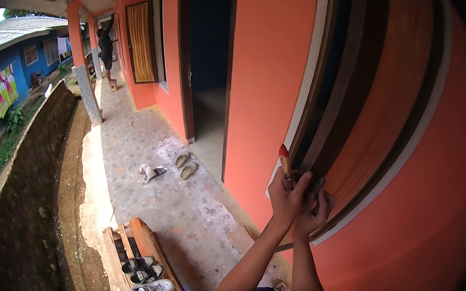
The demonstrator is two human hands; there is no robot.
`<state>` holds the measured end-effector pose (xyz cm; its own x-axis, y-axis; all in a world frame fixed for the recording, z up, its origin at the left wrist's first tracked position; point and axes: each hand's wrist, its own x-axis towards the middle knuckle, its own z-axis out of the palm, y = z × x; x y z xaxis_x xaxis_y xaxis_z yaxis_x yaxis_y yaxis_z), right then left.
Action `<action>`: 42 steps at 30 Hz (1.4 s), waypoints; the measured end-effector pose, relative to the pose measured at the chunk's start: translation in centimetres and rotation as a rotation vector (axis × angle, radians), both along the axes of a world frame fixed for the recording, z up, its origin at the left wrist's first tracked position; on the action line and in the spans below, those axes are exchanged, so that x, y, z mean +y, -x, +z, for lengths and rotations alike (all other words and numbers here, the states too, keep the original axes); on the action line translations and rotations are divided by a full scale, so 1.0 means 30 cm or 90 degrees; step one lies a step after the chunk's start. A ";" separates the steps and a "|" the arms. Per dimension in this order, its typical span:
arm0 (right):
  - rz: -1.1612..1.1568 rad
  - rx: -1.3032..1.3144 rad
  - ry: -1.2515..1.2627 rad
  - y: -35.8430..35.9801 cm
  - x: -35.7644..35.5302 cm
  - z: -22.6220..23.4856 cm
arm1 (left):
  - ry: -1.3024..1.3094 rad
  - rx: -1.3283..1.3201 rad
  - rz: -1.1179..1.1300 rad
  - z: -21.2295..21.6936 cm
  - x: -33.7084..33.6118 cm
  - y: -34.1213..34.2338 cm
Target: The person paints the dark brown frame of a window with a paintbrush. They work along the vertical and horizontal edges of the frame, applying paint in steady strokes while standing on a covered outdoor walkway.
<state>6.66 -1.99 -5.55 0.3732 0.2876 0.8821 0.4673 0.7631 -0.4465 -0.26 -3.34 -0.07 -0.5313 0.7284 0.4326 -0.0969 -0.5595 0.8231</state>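
In my left hand is a paintbrush, held upright with its wooden, red-tipped handle pointing up. The fingers hide its lower end. Just to the right, my right hand has its fingers curled against the lower corner of a dark brown window sash. Whatever lies inside those fingers is hidden. A small metal fitting shows on the sash just above the right fingertips. Both hands are close together, almost touching, in front of the orange wall.
A wooden rack with several shoes stands at lower left. Clogs and a crumpled cloth lie on the tiled walkway. Beyond is an open doorway. Another person stands raised on a small stool, reaching up.
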 end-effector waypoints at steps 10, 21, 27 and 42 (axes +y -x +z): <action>0.009 -0.045 -0.015 0.008 0.121 0.196 | 0.013 0.006 -0.001 0.000 0.105 0.066; 0.023 -0.097 -0.103 0.016 0.184 0.370 | -0.003 -0.018 0.015 -0.040 0.142 0.062; 0.015 -0.161 -0.149 0.000 0.189 0.231 | -0.043 -0.017 -0.008 -0.051 0.152 0.058; 0.038 -0.247 -0.152 0.026 0.191 0.238 | -0.051 -0.021 -0.016 -0.021 0.167 0.082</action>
